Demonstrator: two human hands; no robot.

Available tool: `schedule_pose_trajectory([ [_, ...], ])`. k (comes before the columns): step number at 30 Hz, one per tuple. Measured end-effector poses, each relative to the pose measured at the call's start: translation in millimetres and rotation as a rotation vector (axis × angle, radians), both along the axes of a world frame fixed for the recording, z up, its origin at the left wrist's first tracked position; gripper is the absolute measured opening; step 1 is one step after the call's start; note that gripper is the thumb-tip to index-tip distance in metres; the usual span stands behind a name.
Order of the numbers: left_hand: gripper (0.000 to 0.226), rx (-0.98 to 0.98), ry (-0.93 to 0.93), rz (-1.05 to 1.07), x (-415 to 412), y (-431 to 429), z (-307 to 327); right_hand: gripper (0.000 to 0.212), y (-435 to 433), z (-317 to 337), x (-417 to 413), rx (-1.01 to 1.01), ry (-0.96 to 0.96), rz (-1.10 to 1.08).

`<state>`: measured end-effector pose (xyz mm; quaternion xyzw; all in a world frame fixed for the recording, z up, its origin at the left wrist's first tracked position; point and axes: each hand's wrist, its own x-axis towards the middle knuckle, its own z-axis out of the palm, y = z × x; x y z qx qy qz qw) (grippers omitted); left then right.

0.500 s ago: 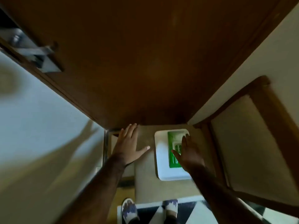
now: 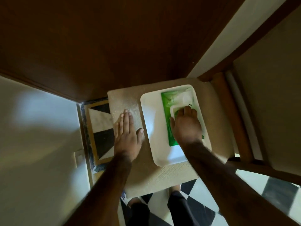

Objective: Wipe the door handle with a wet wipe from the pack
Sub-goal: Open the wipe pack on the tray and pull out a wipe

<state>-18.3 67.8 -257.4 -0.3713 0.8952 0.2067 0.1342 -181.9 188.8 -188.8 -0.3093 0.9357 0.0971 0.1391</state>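
The wall [image 2: 40,144] fills the left of the view, with a pale switch plate [image 2: 79,158] near its lower edge. Beside it, a strip of black-and-white floor [image 2: 101,128] shows in the gap.

The left hand [image 2: 127,136] lies flat, palm down, on the beige seat [image 2: 146,176]. Its fingers are straight and together, the thumb is spread toward the tray, and it grips nothing. It is just beside the tray but apart from it.

The white tray [image 2: 149,115] rests on the right half of the seat. The green pack [image 2: 167,108] lies inside the tray, toward its right side. Its long axis runs near-to-far, parallel to the tray's long sides. The pale lid [image 2: 175,110] sits on the upper face, at mid-length.

The right hand [image 2: 187,126] rests on the pack, covering its near half. The fingers are extended and reach onto the lid; it is open, not clenched. Whether a fingertip is under the lid edge cannot be determined.

The dark door [image 2: 114,38] spans the top of the view. A wooden frame [image 2: 228,111] stands at the right.

Differences from the earlier frame: the camera now looks further down, and the door handle is out of view. The right hand has come down onto the pack. The left hand has its fingers closed together and lies nearer the tray.
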Motion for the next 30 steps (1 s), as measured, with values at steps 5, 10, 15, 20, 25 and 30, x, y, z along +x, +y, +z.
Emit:
schedule_pose_trajectory([
  [5,0.075,-0.115,0.019,0.012,3,7,-14,0.034,-8,7,-1,0.010,0.023,0.042],
  [10,0.075,-0.168,-0.022,-0.029,4,6,-17,0.045,-14,6,-3,0.215,0.017,0.174],
  [15,0.077,-0.113,-0.071,-0.048,3,6,-10,0.045,-10,11,-3,0.172,-0.005,0.177],
  [20,0.070,0.078,-0.033,0.027,-9,-6,20,0.041,4,23,-23,-0.164,-0.254,-0.138],
  [25,0.047,0.039,0.342,0.139,-47,1,61,0.018,41,33,-54,-0.713,-0.705,-0.846],
  [30,0.035,0.122,0.365,-0.173,-103,24,75,0.028,61,24,-66,-0.870,-0.827,-1.070],
])
